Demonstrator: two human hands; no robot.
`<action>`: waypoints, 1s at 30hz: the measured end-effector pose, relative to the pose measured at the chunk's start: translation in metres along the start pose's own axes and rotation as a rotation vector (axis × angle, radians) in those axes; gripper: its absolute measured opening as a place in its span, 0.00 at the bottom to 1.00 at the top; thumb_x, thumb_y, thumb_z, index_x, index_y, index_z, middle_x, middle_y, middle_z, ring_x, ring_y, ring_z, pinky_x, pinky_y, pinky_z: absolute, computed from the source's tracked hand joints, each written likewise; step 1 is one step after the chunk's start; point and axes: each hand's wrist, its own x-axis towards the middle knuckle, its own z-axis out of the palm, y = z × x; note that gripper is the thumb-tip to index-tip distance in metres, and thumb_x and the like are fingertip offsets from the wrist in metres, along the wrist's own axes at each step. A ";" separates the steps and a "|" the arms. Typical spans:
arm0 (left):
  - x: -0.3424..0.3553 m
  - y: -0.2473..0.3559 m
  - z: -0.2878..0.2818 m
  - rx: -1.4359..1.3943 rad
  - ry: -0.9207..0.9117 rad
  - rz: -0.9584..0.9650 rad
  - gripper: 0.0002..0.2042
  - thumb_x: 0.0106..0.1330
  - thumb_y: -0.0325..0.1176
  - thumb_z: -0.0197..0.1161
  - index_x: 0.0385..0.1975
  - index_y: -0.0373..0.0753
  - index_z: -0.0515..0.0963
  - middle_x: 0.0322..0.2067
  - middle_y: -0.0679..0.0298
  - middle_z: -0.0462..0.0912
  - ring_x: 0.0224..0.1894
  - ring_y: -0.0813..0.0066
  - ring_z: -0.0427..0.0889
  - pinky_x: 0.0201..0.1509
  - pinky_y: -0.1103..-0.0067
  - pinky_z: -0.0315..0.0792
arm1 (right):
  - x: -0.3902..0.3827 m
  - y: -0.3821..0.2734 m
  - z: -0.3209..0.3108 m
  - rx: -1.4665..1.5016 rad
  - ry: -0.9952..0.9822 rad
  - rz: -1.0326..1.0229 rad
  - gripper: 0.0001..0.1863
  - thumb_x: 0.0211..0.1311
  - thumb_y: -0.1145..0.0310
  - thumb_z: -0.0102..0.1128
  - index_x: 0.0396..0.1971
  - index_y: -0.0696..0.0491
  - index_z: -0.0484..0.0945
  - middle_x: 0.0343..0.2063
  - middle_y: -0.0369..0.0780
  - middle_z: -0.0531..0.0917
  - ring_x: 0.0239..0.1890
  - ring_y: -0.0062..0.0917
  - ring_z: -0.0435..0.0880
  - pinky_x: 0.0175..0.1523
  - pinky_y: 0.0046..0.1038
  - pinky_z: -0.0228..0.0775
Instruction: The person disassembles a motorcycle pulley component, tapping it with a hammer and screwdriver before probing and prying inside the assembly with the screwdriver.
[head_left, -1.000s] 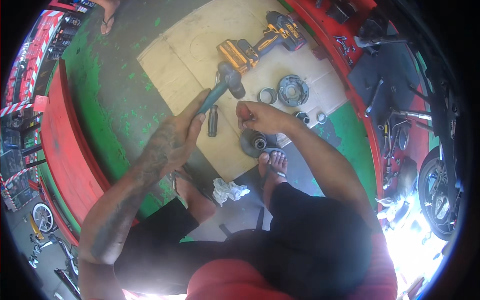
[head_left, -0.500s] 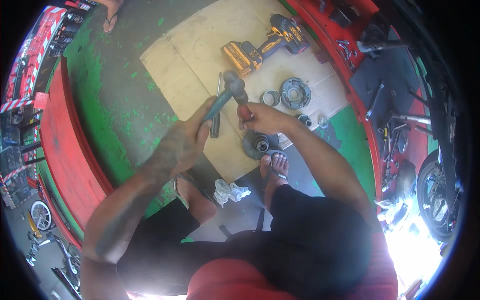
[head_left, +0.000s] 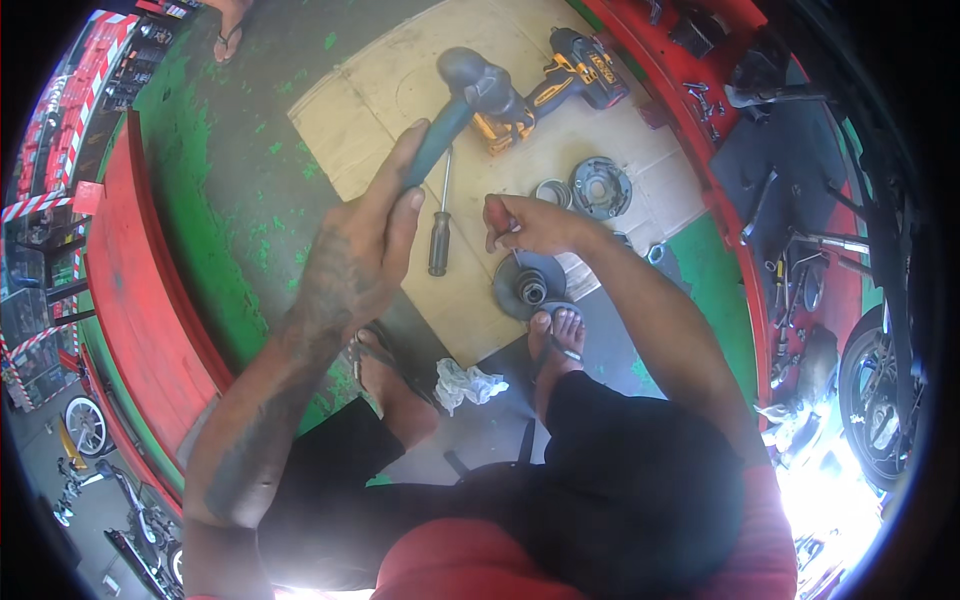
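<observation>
My left hand (head_left: 365, 235) is closed round the green handle of a hammer (head_left: 440, 140), its dark metal head raised high. My right hand (head_left: 548, 228) grips a red-handled screwdriver (head_left: 497, 214), pointed down; its tip end is mostly hidden by the fingers. Just below it, beside my foot, a dark round disc-shaped part (head_left: 516, 290) with a ringed metal hub lies on the floor. Between my hands, on the cardboard, rests another screwdriver (head_left: 438, 245) with a dark handle. A metal ring-like cup (head_left: 552, 193) and a round clutch-like plate (head_left: 602, 188) lie beyond my right hand.
A yellow and black cordless impact wrench (head_left: 575, 85) lies on the cardboard sheet (head_left: 350, 120). Crumpled white plastic (head_left: 468, 386) sits near my feet. Red platforms (head_left: 150, 280) flank both sides, the right one holding tools and a motorcycle wheel (head_left: 878, 400). Another person's foot (head_left: 228, 42) shows far left.
My left hand has lifted the hammer up and away from the red handle, where its head was before. My right hand stays nearly in place, still gripping the red-handled screwdriver.
</observation>
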 end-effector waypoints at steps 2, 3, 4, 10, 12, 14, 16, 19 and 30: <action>-0.007 -0.013 0.013 0.005 0.069 0.075 0.27 0.77 0.32 0.52 0.75 0.49 0.62 0.24 0.55 0.82 0.19 0.61 0.77 0.25 0.65 0.69 | 0.005 -0.005 0.000 0.020 -0.026 -0.003 0.12 0.56 0.82 0.59 0.35 0.51 0.68 0.34 0.38 0.85 0.41 0.25 0.84 0.47 0.28 0.73; -0.009 -0.021 0.020 0.008 0.103 0.115 0.27 0.76 0.33 0.53 0.75 0.49 0.62 0.24 0.53 0.83 0.19 0.58 0.79 0.25 0.63 0.70 | 0.006 -0.008 -0.001 0.029 -0.037 -0.003 0.12 0.57 0.82 0.59 0.35 0.51 0.68 0.34 0.38 0.84 0.41 0.26 0.84 0.47 0.28 0.73; -0.011 -0.035 0.029 0.133 -0.001 0.077 0.27 0.76 0.32 0.53 0.75 0.49 0.62 0.25 0.53 0.84 0.20 0.56 0.80 0.26 0.62 0.71 | 0.008 -0.010 0.001 0.027 -0.040 -0.008 0.12 0.57 0.82 0.59 0.35 0.51 0.68 0.34 0.38 0.84 0.41 0.26 0.84 0.47 0.28 0.73; -0.043 -0.068 0.080 0.036 -0.063 -0.038 0.28 0.75 0.31 0.54 0.75 0.50 0.62 0.28 0.51 0.84 0.24 0.52 0.82 0.29 0.62 0.74 | 0.009 -0.006 0.007 -0.123 0.042 0.108 0.11 0.61 0.80 0.59 0.41 0.53 0.71 0.38 0.40 0.84 0.42 0.27 0.85 0.47 0.29 0.74; -0.050 -0.085 0.087 0.037 0.025 0.000 0.28 0.75 0.30 0.53 0.75 0.48 0.62 0.33 0.51 0.85 0.27 0.53 0.83 0.33 0.62 0.75 | 0.008 0.010 0.006 -0.104 0.093 0.050 0.13 0.63 0.77 0.60 0.46 0.55 0.73 0.40 0.42 0.85 0.43 0.29 0.85 0.48 0.30 0.74; -0.050 -0.099 0.091 0.035 0.077 0.023 0.28 0.75 0.29 0.53 0.75 0.48 0.62 0.36 0.51 0.86 0.28 0.54 0.83 0.35 0.63 0.75 | 0.005 0.018 0.009 -0.105 0.118 0.017 0.14 0.64 0.75 0.60 0.49 0.56 0.74 0.41 0.42 0.85 0.43 0.30 0.85 0.48 0.30 0.74; -0.045 -0.112 0.087 0.046 0.168 -0.120 0.28 0.75 0.29 0.53 0.75 0.48 0.62 0.41 0.51 0.86 0.32 0.54 0.84 0.39 0.63 0.76 | -0.001 0.019 0.018 -0.225 0.215 0.073 0.15 0.65 0.73 0.60 0.51 0.57 0.73 0.42 0.44 0.86 0.42 0.35 0.86 0.49 0.34 0.74; -0.038 -0.132 0.094 0.052 0.272 -0.258 0.28 0.74 0.29 0.53 0.75 0.48 0.62 0.45 0.50 0.85 0.36 0.53 0.85 0.43 0.63 0.77 | -0.011 0.013 0.030 -0.353 0.317 0.119 0.17 0.66 0.70 0.60 0.52 0.58 0.73 0.43 0.47 0.87 0.42 0.41 0.86 0.49 0.37 0.74; 0.019 -0.062 0.118 0.531 0.467 0.373 0.27 0.62 0.31 0.61 0.64 0.48 0.73 0.65 0.50 0.68 0.64 0.53 0.70 0.66 0.58 0.65 | -0.111 0.005 0.057 -0.513 0.399 0.112 0.38 0.62 0.60 0.67 0.69 0.58 0.64 0.61 0.51 0.75 0.62 0.45 0.76 0.66 0.39 0.68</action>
